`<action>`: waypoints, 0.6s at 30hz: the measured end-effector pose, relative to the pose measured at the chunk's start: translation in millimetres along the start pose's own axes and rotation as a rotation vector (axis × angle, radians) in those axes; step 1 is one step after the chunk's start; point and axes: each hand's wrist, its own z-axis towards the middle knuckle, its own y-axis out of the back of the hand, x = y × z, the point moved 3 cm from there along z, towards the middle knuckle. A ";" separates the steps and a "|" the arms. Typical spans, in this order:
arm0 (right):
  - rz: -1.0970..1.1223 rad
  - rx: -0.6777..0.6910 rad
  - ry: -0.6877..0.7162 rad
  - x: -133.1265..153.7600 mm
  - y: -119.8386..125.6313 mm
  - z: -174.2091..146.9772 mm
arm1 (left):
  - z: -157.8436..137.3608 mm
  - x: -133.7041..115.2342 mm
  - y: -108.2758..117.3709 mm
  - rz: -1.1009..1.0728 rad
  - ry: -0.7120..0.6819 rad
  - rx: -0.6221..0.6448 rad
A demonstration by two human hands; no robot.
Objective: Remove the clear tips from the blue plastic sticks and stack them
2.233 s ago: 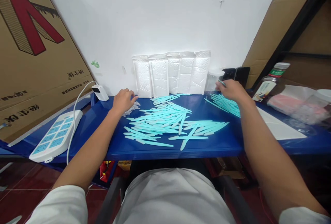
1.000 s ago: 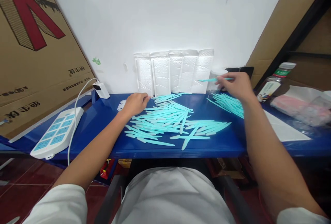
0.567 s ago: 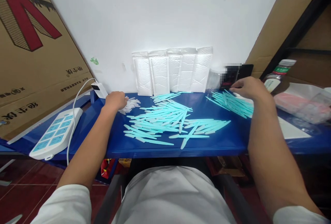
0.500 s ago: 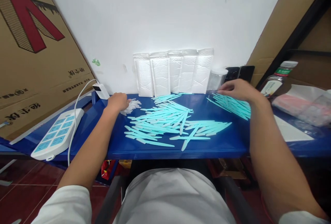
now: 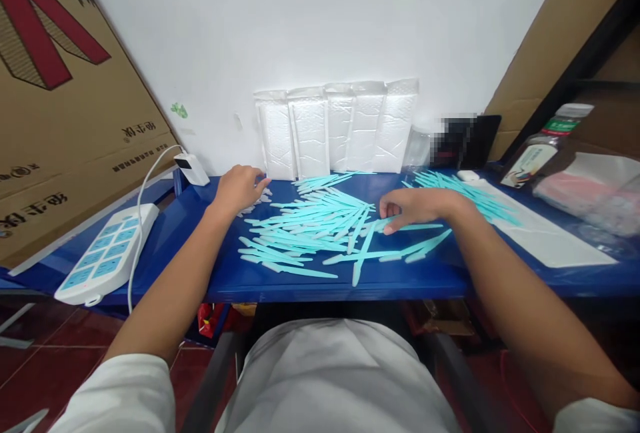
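A heap of slim teal eyebrow razors with pale tips lies across the blue table. My right hand is at the heap's right side, its fingers curled, with teal razor handles between thumb and forefinger. At the back left, my left hand hovers over small whitish caps, partly covering them. Its thumb and fingers are apart, and nothing shows in them. A second bunch of teal razors lies behind my right wrist, partly hidden by it.
White padded envelopes lean against the wall. A clear jar and a labelled bottle stand at the right, near a white sheet and a plastic bag. A power strip with a cable lies left.
My right hand has moved left and nearer, from the far right bunch to the main heap. My left hand has lifted slightly from the caps, thumb now apart. The view has shifted a little.
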 end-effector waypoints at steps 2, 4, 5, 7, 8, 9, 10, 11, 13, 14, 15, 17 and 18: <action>-0.007 -0.037 0.005 -4.7 2.0 1.6 | -4.6 -21.9 6.1 -0.174 -0.085 -0.067; -0.012 -0.058 0.015 -7.1 1.8 4.2 | -17.5 -57.1 11.4 -0.343 -0.193 -0.067; -0.016 -0.061 0.025 -7.9 1.0 6.1 | -27.2 -78.8 12.4 -0.403 -0.260 -0.036; -0.031 -0.067 0.037 -10.3 -0.6 11.1 | -51.5 -124.6 9.9 -0.470 -0.413 0.048; -0.042 -0.075 0.036 -12.6 -1.1 13.9 | -64.3 -145.5 6.2 -0.474 -0.483 0.085; -0.053 -0.089 0.032 -15.5 -1.3 17.0 | -75.8 -163.1 1.3 -0.474 -0.533 0.114; -0.063 -0.104 0.025 -19.1 -1.4 20.0 | -85.7 -177.3 -5.0 -0.475 -0.583 0.151; -0.072 -0.114 0.016 -23.2 -1.4 22.9 | -92.8 -187.1 -11.8 -0.478 -0.612 0.182; -0.093 -0.130 0.000 -31.6 -1.2 28.1 | -97.6 -194.4 -24.8 -0.473 -0.619 0.215; -0.104 -0.134 -0.005 -35.5 -1.1 30.3 | -95.9 -193.1 -29.7 -0.468 -0.611 0.212; -0.115 -0.136 -0.008 -39.0 -0.9 32.2 | -92.3 -189.8 -33.2 -0.460 -0.607 0.202; -0.122 -0.145 -0.001 -44.0 0.0 35.1 | -81.7 -180.3 -36.3 -0.441 -0.618 0.182; -0.120 -0.154 0.007 -45.5 0.8 36.1 | -75.9 -175.2 -36.5 -0.430 -0.633 0.182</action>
